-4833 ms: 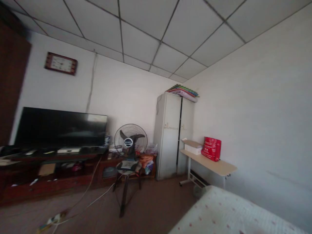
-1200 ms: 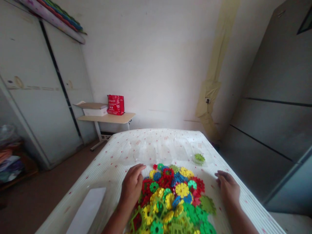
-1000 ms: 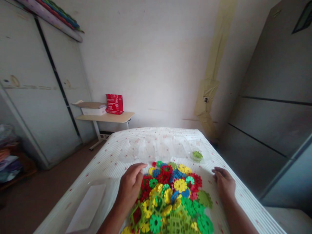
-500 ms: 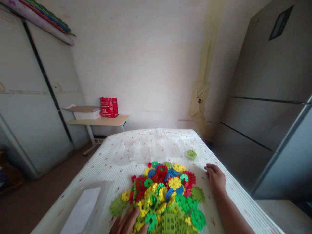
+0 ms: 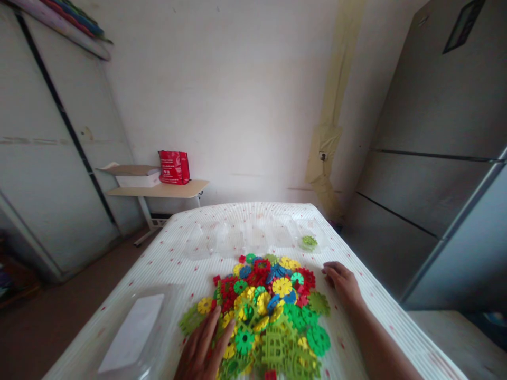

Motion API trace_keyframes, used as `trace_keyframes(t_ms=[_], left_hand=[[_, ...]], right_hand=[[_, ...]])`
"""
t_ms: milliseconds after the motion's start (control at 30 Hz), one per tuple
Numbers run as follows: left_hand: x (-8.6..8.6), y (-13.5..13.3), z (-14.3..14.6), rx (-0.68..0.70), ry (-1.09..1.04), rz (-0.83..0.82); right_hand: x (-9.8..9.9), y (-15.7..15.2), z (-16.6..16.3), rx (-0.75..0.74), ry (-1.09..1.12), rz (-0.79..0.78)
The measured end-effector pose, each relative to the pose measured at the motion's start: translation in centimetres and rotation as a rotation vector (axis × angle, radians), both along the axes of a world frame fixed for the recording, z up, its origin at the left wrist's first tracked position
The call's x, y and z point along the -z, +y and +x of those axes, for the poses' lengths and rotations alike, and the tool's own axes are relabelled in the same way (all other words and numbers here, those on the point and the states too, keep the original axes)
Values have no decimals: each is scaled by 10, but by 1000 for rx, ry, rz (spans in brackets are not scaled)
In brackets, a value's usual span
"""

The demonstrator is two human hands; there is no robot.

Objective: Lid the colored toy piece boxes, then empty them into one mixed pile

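A heaped pile of plastic connecting pieces [image 5: 261, 311] in red, yellow, blue, green and olive lies on the tablecloth in front of me. Many are notched discs, and some are square lattice pieces. My left hand [image 5: 202, 345] rests on the pile's near left edge, fingers spread over yellow and green pieces, gripping none that I can see. On the cloth just right of the pile lies my right hand [image 5: 344, 279], its fingers loosely bent and pointing left. No piece shows in it. Beyond the pile, a clear container [image 5: 319, 247] at the right holds olive-green pieces [image 5: 309, 242].
Several clear plastic containers [image 5: 198, 248] stand in a row behind the pile. A larger clear box [image 5: 158, 338] with a white sheet [image 5: 132, 332] lies at the left. A side table [image 5: 174, 189] with a red bag [image 5: 174, 168] stands behind; a fridge [image 5: 428, 148] is right.
My left hand has moved forward and spread over the pile's left edge. My right hand has shifted slightly left and stays on the cloth. The camera view has shifted a little.
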State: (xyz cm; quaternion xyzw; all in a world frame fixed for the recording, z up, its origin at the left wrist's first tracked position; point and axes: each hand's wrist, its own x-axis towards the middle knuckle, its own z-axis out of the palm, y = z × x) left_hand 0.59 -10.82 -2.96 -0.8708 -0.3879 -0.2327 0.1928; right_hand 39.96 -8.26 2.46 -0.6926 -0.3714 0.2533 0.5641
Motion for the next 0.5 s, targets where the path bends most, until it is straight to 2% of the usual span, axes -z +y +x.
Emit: trace_keyframes(t_ms=[133, 333, 433, 500], left_hand=[[-10, 6, 8, 18, -30, -5], [-12, 8, 14, 15, -67, -100], [-15, 6, 13, 19, -117, -133], [-17, 5, 11, 18, -163, -155]], right_hand=[[-6, -21, -3, -146, -95, -53], [-5, -42, -8, -422, -448, -60], [0, -45, -11, -433, -597, -61], [1, -45, -10, -423, -622, -84]])
